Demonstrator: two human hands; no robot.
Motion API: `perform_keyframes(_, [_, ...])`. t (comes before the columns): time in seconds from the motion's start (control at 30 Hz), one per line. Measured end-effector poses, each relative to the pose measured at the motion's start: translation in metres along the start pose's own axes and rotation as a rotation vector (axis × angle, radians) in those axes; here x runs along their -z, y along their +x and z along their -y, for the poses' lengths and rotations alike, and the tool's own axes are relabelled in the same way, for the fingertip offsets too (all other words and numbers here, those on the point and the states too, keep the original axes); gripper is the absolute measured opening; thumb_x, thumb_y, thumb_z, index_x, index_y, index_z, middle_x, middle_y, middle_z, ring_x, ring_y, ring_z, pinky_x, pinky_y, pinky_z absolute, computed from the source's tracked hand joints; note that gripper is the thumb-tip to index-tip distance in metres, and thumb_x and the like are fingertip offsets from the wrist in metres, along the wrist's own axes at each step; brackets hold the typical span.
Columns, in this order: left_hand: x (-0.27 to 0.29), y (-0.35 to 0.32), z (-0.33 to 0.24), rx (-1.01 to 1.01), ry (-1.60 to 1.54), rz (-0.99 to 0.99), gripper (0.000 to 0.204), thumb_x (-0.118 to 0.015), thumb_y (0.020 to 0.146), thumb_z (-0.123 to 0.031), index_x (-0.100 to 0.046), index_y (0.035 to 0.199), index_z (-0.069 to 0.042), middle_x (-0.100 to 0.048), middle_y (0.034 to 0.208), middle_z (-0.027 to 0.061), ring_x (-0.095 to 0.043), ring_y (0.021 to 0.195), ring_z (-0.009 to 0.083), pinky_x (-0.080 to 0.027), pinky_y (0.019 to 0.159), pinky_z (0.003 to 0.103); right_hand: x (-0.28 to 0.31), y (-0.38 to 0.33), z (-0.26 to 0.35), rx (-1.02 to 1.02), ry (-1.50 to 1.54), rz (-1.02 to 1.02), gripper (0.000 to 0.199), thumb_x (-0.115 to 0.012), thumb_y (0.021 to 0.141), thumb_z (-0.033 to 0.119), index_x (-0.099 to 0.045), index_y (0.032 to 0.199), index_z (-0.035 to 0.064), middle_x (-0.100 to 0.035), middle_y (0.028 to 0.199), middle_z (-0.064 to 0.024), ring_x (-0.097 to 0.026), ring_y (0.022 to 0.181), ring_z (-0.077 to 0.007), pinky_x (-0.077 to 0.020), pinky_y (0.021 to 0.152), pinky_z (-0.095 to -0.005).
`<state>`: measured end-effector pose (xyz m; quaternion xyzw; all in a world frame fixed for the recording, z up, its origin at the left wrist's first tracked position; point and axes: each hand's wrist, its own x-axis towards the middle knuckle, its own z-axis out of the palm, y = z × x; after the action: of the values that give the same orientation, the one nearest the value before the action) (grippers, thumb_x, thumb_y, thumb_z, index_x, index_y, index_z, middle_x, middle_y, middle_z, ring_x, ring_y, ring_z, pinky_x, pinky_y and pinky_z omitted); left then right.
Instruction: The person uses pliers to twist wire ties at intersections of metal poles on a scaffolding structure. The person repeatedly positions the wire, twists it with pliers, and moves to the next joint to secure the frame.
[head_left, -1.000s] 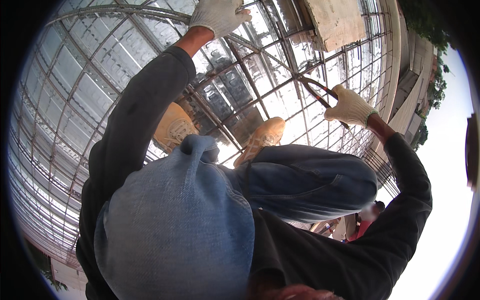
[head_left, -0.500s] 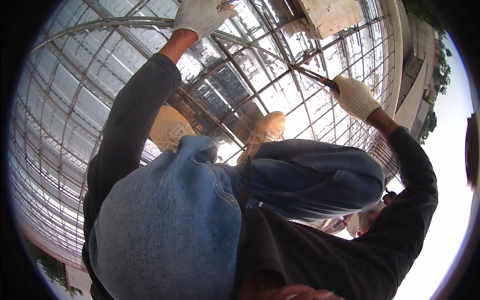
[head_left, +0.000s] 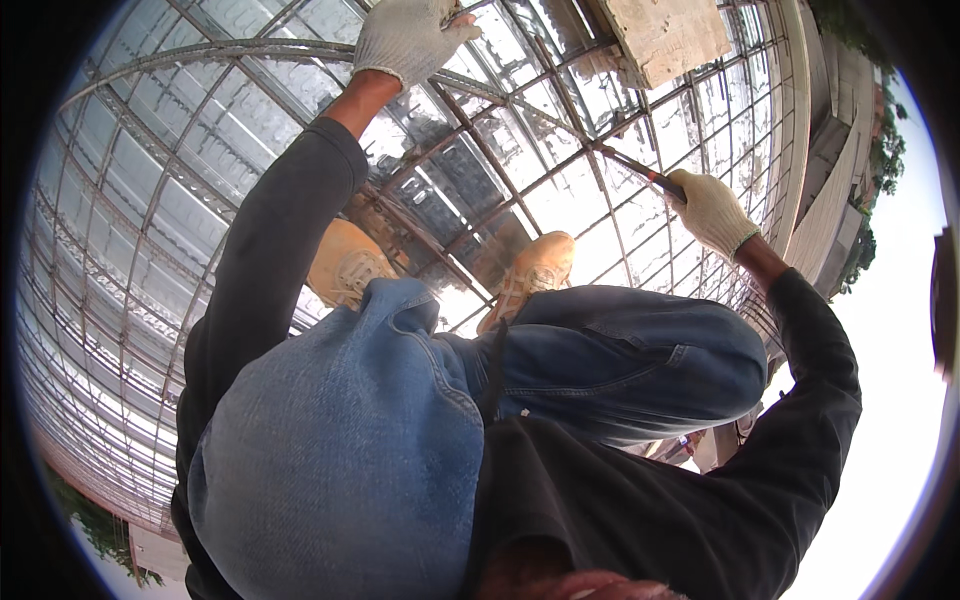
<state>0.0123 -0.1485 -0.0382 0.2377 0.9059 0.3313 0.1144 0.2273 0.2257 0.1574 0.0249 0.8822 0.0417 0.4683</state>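
Note:
My right hand [head_left: 712, 212], in a knitted off-white glove, is closed round the dark handle of a slim hand tool [head_left: 637, 167] with a red band. The tool's thin end reaches a crossing of the steel rebar grid [head_left: 487, 160]. At the top edge my left hand [head_left: 408, 42], gloved alike, is above a curved rebar [head_left: 250, 46]. Its fingers look curled and bare fingertips show, but the frame edge and the hand itself hide most of what they grip. My tan shoes [head_left: 540, 262] stand at the grid, below and between the hands.
Shiny metal decking [head_left: 200, 110] lies under the bars. A pale, worn board [head_left: 668, 38] rests on the grid at the top, between my hands. A long light edge [head_left: 797, 150] borders the grid on the right, with trees [head_left: 884, 150] beyond it.
My right hand has shifted slightly, turning the tool, whose tip stays near the same crossing. My left hand has moved a little to the right. The view has tipped slightly.

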Motion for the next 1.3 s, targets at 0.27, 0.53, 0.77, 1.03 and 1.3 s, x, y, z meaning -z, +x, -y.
perform_keyframes(0.27, [-0.003, 0.000, 0.006, -0.013, 0.011, -0.026, 0.043, -0.075, 0.099, -0.047, -0.080, 0.089, -0.006, -0.076, 0.081, 0.0233, -0.078, 0.083, 0.0439, -0.060, 0.081, 0.055, 0.080, 0.009, 0.035, -0.335, 0.876, 0.602, 0.045, -0.087, 0.087, 0.019, -0.076, 0.120, -0.0088, -0.073, 0.083, -0.0119, -0.074, 0.066, -0.0190, -0.0582, 0.051, -0.0356])
perform_keyframes(0.53, [-0.004, -0.004, 0.007, -0.010, 0.010, -0.040, 0.043, -0.077, 0.098, -0.049, -0.079, 0.089, -0.007, -0.077, 0.081, 0.0227, -0.078, 0.084, 0.0435, -0.060, 0.081, 0.056, 0.079, 0.006, 0.067, -0.137, 0.141, 0.341, 0.066, -0.086, 0.074, 0.014, -0.068, 0.130, -0.0151, -0.078, 0.086, -0.0192, -0.077, 0.069, -0.0312, -0.0587, 0.060, -0.0415])
perform_keyframes(0.77, [-0.009, -0.003, 0.011, -0.077, -0.013, -0.099, 0.044, -0.078, 0.098, -0.051, -0.078, 0.089, -0.007, -0.076, 0.080, 0.0209, -0.077, 0.082, 0.0434, -0.059, 0.080, 0.058, 0.106, 0.021, 0.060, -0.124, -0.051, 0.408, 0.051, -0.079, 0.080, 0.016, -0.070, 0.125, -0.0077, -0.078, 0.091, -0.0146, -0.077, 0.073, -0.0249, -0.0575, 0.059, -0.0406])
perform_keyframes(1.03, [-0.004, -0.005, 0.005, -0.030, -0.002, -0.048, 0.046, -0.078, 0.098, -0.050, -0.077, 0.085, -0.006, -0.074, 0.077, 0.0225, -0.076, 0.078, 0.0437, -0.059, 0.077, 0.056, 0.085, 0.011, 0.083, 0.040, -0.876, -0.048, 0.029, -0.079, 0.104, 0.021, -0.071, 0.125, 0.0029, -0.079, 0.108, -0.0137, -0.081, 0.100, -0.0289, -0.0647, 0.089, -0.0445])
perform_keyframes(1.3, [-0.006, -0.003, 0.006, -0.025, -0.040, -0.069, 0.044, -0.079, 0.098, -0.049, -0.077, 0.086, -0.007, -0.074, 0.076, 0.0214, -0.077, 0.078, 0.0420, -0.060, 0.076, 0.054, 0.065, 0.019, 0.027, 0.005, -0.466, 0.090, 0.037, -0.072, 0.111, 0.032, -0.077, 0.106, -0.0039, -0.079, 0.086, -0.0207, -0.081, 0.077, -0.0358, -0.0635, 0.070, -0.0497])
